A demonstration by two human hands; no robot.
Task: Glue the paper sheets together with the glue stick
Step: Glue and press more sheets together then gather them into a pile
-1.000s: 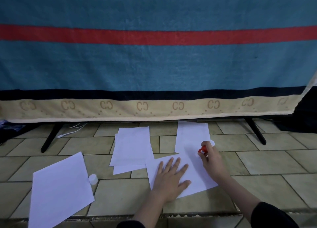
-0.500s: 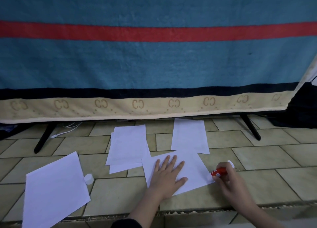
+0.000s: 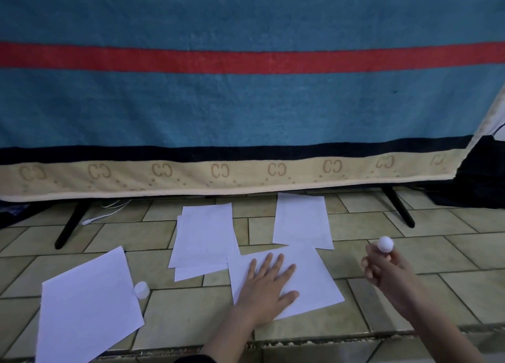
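My left hand [image 3: 269,287] lies flat, fingers spread, on a white paper sheet [image 3: 314,275] on the tiled floor. Off to the right of that sheet, my right hand [image 3: 388,269] is raised above the floor and closed around the glue stick [image 3: 385,244], whose white end points up toward me. Another sheet [image 3: 302,220] lies just behind, slightly overlapped by the pressed one. A small stack of sheets [image 3: 203,239] sits to the left, and one large sheet [image 3: 87,305] lies at the near left. The white glue cap [image 3: 141,289] rests beside that large sheet.
A blue blanket [image 3: 246,103] with a red stripe and a beige patterned border hangs behind the papers on a rack with black legs [image 3: 69,224]. White cables [image 3: 106,212] trail under it. A step edge [image 3: 300,343] runs along the near side of the floor.
My right hand drew the glue stick off the sheet's right edge and lifted it up to the right, turning its white end upward. My left hand stayed pressed on the sheet.
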